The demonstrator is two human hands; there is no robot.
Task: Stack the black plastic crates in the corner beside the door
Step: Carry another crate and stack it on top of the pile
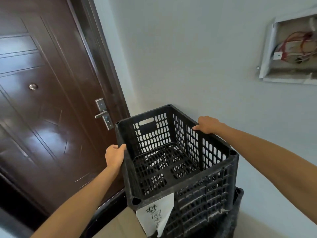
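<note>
The left hand [115,157] and right hand [208,125] are gripping opposite rims of the black crate [164,167] sitting, apparently skewed, on a lower crate [239,198] beside the door [42,100], needing corners squared before release.

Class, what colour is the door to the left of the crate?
The door is a glossy dark brown, seen in the head view.

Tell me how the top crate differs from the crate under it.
The top crate is gripped at its rim by the left hand and the right hand; nothing holds the lower crate. The top crate shows whole, open and empty; the lower crate shows only a corner at the right. A white paper with writing hangs on the top crate's near side; none is seen on the lower crate. Both are black slotted plastic.
</note>
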